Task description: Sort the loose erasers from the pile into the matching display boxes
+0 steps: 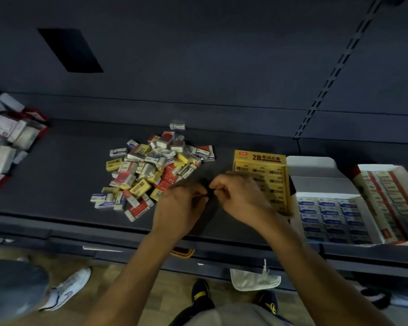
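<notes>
Head view: on a dark grey shelf board lies the pile of loose small wrapped erasers, with yellow, red-and-white and blue-and-white sleeves mixed together. To its right three display boxes stand side by side. Nearest the pile is the yellow cardboard box with a "2B" header card. Next comes the white cardboard box with its lid flap up, holding blue-labelled erasers in rows. Last is the red-and-white cardboard box, also filled in rows.

The left hand and the right hand meet between the pile and the yellow box, just above the shelf. Both have their fingers curled inward and their fingertips are close together. A small dark shape sits between them, but the blur hides what it is. I cannot tell whether either hand pinches an eraser.

The step looks like checking or handling one piece just off the pile's near edge, before it is placed. The pile is still large, so the sorting seems far from done. The next move calls for reading the sleeve colour, carrying the piece right to the matching box and laying it flat in a row.
</notes>
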Demonstrator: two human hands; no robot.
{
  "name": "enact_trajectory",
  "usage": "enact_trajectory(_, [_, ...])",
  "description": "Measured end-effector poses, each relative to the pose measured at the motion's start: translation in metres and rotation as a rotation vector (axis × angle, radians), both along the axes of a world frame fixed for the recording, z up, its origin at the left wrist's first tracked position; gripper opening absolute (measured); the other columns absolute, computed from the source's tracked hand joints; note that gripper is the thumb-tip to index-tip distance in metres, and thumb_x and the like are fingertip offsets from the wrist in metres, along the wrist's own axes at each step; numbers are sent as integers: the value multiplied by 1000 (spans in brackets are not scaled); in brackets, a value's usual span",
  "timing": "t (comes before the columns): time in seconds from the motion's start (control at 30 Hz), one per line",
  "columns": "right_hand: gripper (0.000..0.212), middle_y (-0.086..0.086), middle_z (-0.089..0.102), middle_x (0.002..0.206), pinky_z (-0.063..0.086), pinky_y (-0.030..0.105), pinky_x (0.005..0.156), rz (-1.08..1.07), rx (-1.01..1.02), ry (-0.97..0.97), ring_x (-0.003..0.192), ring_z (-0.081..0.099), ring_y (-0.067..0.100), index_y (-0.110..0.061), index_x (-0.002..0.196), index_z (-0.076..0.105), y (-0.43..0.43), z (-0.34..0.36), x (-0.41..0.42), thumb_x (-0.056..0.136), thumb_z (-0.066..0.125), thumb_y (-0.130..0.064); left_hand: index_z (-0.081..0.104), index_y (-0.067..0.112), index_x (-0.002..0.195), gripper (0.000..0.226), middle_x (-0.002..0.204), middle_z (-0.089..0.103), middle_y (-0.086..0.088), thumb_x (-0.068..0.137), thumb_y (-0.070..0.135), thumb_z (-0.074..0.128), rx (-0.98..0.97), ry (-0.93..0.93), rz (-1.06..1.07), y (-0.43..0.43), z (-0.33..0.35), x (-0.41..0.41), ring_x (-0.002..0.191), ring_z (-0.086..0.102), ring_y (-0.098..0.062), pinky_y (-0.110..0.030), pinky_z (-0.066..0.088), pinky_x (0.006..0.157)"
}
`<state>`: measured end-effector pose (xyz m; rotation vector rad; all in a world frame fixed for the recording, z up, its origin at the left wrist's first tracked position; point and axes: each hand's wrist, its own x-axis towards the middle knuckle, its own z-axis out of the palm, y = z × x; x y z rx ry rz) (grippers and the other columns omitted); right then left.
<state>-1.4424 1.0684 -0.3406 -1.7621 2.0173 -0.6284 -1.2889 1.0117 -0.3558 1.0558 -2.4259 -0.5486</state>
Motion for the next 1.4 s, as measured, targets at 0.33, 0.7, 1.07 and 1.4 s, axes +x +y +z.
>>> enact_trajectory(0.33, [38,-1,48,123,35,26,96,154,59,-46,119,42,17,-22,129,54,-30,-21,65,90,57,-23,65,10,94,26,95,61,-10,71,13,76,-120,-91,368,-7,-7,71,83,59,-32,-35,49,59])
enact_trajectory(0.7, [34,15,51,114,48,38,82,-27,-98,187,108,49,33,-6,106,59,-46,-36,110,79,70,-23,52,10,115,47,106,61,-14,79,33,72,-1,-112,621,-15,-21,90,90,59,-36,-39,46,65])
enact_trajectory(1.07, [23,13,46,111,47,35,87,35,-78,83,102,48,28,-3,102,58,-40,-42,106,79,60,3,65,7,110,36,119,50,-16,76,14,74,15,12,503,-15,-19,90,87,59,-34,-34,47,68])
enact_trajectory(1.4, [25,4,57,110,35,25,82,-38,-47,-55,104,45,22,-14,107,59,-33,-41,91,82,61,-13,66,10,105,28,112,56,-15,82,25,71,-49,-8,435,-21,-20,94,73,62,-31,-32,48,57])
